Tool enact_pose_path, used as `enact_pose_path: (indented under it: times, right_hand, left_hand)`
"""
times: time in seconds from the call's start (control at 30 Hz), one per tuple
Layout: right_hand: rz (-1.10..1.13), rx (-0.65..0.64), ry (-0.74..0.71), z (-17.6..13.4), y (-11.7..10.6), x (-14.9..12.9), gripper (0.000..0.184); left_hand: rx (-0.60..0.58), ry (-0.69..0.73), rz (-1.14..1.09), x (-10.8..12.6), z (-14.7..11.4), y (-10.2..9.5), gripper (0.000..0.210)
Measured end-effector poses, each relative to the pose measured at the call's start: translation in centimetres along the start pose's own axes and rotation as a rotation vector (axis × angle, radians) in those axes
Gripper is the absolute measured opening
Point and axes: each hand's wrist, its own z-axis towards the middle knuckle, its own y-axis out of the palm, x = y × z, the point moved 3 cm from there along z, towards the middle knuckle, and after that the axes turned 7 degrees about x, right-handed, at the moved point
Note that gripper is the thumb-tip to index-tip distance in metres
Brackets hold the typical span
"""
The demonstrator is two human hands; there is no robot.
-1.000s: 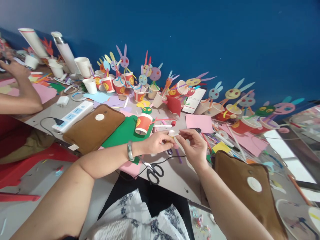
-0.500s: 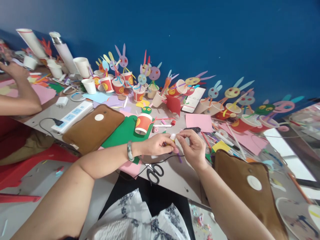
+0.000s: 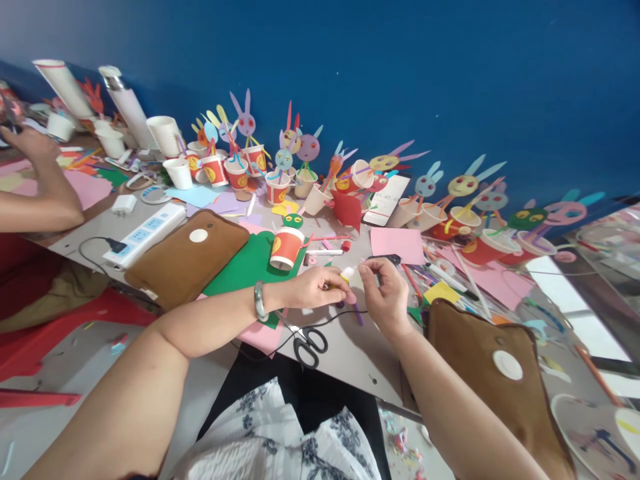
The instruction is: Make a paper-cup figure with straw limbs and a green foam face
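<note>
Seen from the head, the person's left arm (image 3: 170, 327) and right arm (image 3: 450, 387) are bare. A smooth, rounded bangle (image 3: 260, 301), mottled grey-green and glossy, circles the left wrist. The white top (image 3: 250, 447) has crinkled, gathered fabric, dark blue-grey floral sprigs and a hem with two peaks. Below it shows plain black clothing (image 3: 320, 393).

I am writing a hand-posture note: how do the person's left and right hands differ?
The left hand wears a round grey-green bracelet at its wrist; the right hand has none. The left hand holds a small white-tipped object; whether the right hand's grip holds anything is unclear. Both have bent fingers above the grey table.
</note>
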Motion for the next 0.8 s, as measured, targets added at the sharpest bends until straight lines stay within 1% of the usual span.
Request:
enact_pose_path:
  times: [0.33,0.53,0.67,0.73,0.8]
  right_hand:
    - [-0.047,0.048,0.093,0.1,-0.1,0.6,0.018]
    - [-0.058,0.075,0.155,0.2,0.0,1.5,0.021]
    - [-0.062,0.099,0.192,0.7,-0.4,2.0,0.021]
    - [-0.036,0.139,0.238,1.2,-0.9,2.3,0.021]
    - [0.063,0.155,0.300,1.6,-1.3,2.5,0.021]
  left_hand:
    - [0.023,-0.003,0.021,0.0,0.0,-0.2,0.018]
    - [0.011,-0.060,-0.074,-0.2,0.0,0.0,0.021]
    - [0.012,-0.055,-0.119,-0.1,0.0,0.0,0.020]
    - [0.020,-0.043,-0.132,-0.1,0.0,0.0,0.020]
    - [0.045,-0.014,-0.114,-0.3,0.1,0.0,0.020]
